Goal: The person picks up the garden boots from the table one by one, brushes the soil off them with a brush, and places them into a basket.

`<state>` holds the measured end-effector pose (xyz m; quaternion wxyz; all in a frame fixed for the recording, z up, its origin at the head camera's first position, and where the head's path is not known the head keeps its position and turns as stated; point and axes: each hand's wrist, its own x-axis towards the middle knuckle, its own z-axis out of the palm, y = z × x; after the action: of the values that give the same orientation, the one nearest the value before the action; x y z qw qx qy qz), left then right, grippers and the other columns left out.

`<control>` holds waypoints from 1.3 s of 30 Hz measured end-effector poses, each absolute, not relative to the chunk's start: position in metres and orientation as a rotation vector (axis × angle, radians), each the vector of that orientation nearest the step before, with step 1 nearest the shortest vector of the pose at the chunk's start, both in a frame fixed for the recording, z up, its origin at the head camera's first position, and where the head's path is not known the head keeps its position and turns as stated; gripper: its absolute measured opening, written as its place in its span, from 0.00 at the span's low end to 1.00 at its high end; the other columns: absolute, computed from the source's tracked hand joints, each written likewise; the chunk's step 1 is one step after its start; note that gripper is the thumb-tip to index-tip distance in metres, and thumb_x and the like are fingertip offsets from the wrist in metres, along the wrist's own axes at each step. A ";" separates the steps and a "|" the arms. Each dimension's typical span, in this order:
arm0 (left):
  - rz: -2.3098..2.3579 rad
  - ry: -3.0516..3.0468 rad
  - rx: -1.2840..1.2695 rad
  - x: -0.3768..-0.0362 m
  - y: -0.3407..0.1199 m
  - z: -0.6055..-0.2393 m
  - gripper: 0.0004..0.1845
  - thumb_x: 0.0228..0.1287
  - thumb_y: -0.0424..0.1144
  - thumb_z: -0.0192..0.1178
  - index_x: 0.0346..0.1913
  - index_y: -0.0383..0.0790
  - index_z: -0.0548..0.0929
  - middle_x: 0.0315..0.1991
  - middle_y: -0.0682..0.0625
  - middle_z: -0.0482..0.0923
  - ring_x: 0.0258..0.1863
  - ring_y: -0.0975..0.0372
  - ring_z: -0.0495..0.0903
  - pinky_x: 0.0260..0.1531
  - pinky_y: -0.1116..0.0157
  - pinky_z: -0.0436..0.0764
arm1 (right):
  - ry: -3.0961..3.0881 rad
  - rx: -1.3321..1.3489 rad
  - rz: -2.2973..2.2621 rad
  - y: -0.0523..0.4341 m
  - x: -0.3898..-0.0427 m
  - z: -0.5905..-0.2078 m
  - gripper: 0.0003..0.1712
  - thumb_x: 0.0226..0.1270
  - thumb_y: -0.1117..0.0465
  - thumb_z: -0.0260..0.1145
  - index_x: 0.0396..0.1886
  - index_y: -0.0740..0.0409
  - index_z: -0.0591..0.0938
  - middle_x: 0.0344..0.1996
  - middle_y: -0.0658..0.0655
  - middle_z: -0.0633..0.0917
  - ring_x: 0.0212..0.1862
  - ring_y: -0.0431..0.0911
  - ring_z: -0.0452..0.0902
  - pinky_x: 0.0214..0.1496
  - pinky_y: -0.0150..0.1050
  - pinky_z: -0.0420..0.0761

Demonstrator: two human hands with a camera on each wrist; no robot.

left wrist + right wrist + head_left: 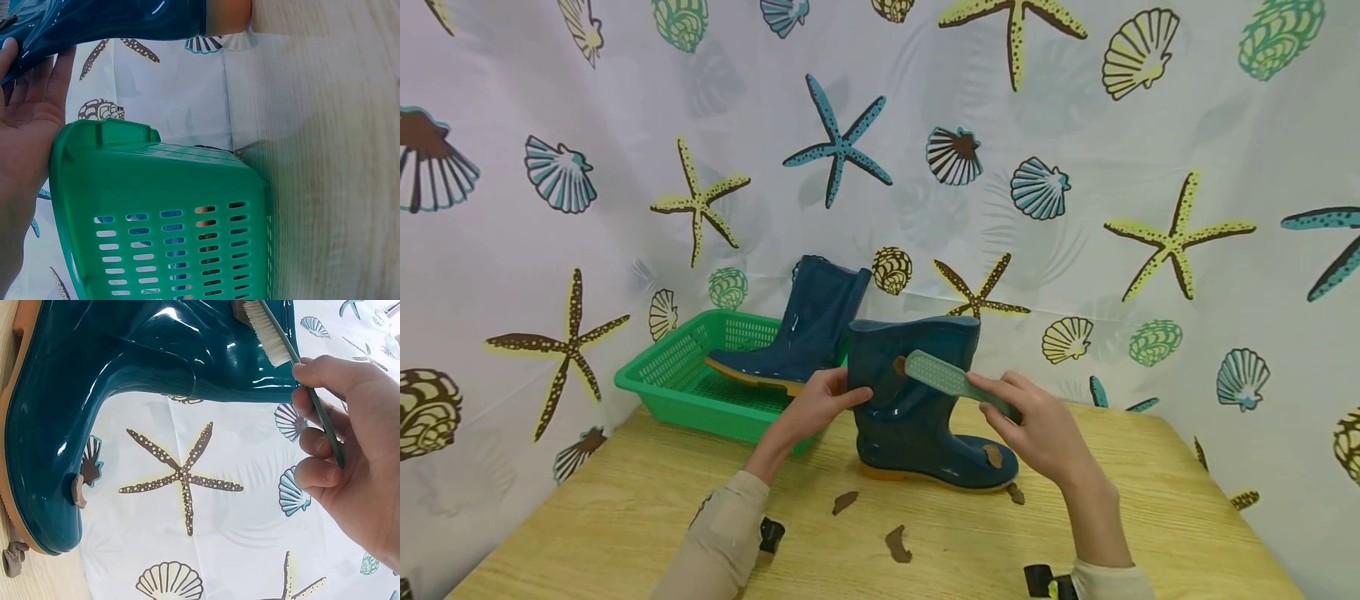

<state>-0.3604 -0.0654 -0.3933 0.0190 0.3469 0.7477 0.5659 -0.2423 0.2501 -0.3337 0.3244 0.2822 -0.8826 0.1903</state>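
Beige sleeve (718, 533) foremost, your left hand (822, 406) pinches the boot (910, 421), upright on the bench (985, 542); your right hand (1039, 423) grips the brush (942, 376). Brace firmly, working the brown clump (899, 365) with short strokes.

White, curtain-like sheeting (985, 225), printed with yellow, blue, green and brown starfish (839, 148) and seashells (953, 156), hangs beyond the left hand (823, 402) and right hand (1036, 423) and closes in both sides, making a screened-off nook. Below the hands spreads a yellowish, wood-grained surface (970, 537) that reaches back towards it. Whether a home or a studio lies outside cannot be told, since the sheeting fills the background.
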 end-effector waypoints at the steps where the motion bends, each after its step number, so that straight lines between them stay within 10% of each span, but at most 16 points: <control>1: 1.754 2.322 1.074 -0.360 -0.065 -0.393 0.11 0.74 0.35 0.57 0.53 0.35 0.82 0.43 0.38 0.84 0.39 0.57 0.82 0.44 0.60 0.82 | -2.320 0.742 0.503 0.250 -0.242 -0.333 0.23 0.66 0.66 0.68 0.61 0.50 0.83 0.29 0.42 0.75 0.22 0.30 0.55 0.24 0.29 0.62; 39: 1.731 2.328 1.080 -0.360 -0.065 -0.392 0.10 0.74 0.34 0.56 0.52 0.34 0.82 0.43 0.36 0.84 0.41 0.53 0.82 0.43 0.65 0.80 | -2.320 0.809 0.515 0.249 -0.240 -0.332 0.24 0.64 0.67 0.69 0.60 0.49 0.83 0.31 0.42 0.75 0.24 0.30 0.57 0.26 0.28 0.65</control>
<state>-0.3603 -0.0646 -0.3921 0.0231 0.3487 0.7518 0.5592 -0.2395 0.2491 -0.3322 0.3102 0.3065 -0.8785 0.1952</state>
